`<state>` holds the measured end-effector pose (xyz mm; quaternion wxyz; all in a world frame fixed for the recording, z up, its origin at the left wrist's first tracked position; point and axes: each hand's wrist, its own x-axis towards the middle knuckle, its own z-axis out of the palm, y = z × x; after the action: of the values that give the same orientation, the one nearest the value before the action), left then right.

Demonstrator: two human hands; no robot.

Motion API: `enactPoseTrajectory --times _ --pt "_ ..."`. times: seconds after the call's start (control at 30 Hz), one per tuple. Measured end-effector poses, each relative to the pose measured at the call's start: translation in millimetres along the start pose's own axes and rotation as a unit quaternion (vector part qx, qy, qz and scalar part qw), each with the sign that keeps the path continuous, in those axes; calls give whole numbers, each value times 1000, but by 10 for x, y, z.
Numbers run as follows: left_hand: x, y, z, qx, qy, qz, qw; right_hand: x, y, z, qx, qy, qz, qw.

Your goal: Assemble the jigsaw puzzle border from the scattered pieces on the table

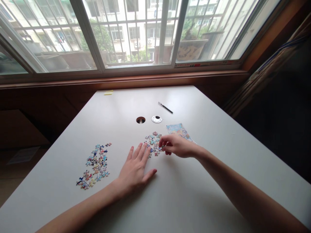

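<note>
Two groups of small colourful jigsaw pieces lie on the white table (179,181). The larger group of jigsaw pieces (97,163) spreads out on the left. A smaller pile of jigsaw pieces (153,139) sits near the middle, between my hands. My left hand (136,166) rests flat with fingers spread, its fingertips at the near left edge of the middle pile. At that pile's right side, my right hand (173,145) pinches a jigsaw piece (163,146) between thumb and fingers; most of the piece is hidden. Partly behind the right hand lies a light-blue printed picture sheet (178,128).
Beyond the piles are a round cable hole (140,120) in the tabletop and a silver ring-shaped cover (156,119). A black pen (165,107) lies farther back. Yellow tape (108,92) marks the far left edge. A barred window (131,35) stands behind the table.
</note>
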<state>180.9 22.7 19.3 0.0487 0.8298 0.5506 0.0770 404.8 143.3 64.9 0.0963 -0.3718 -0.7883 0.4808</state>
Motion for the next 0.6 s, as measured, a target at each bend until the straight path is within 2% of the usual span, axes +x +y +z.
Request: enactPoseTrajectory --times 0.07,0.17,0.3,0.37,0.43,0.5,0.6 --pt "-157 -145 1 16 7 -15 1000 7 -51 135 -23 -27 -34 999" --pt "-309 -464 -30 37 26 -49 998 -4 -141 333 -14 -26 -72 997" --pt "-393 -901 -126 50 39 -67 996 -37 -240 552 5 -19 -101 995" --pt "-405 -1018 -178 50 54 -69 995 -36 -256 659 0 -25 -125 992" --pt "-431 -1028 -214 53 73 -62 994 -18 -240 768 -22 -11 -169 985" --pt "-498 -951 -222 61 77 -39 994 6 -201 868 -47 12 -217 975" --pt "-661 -813 -177 74 34 27 996 36 -142 988 -80 46 -258 962"
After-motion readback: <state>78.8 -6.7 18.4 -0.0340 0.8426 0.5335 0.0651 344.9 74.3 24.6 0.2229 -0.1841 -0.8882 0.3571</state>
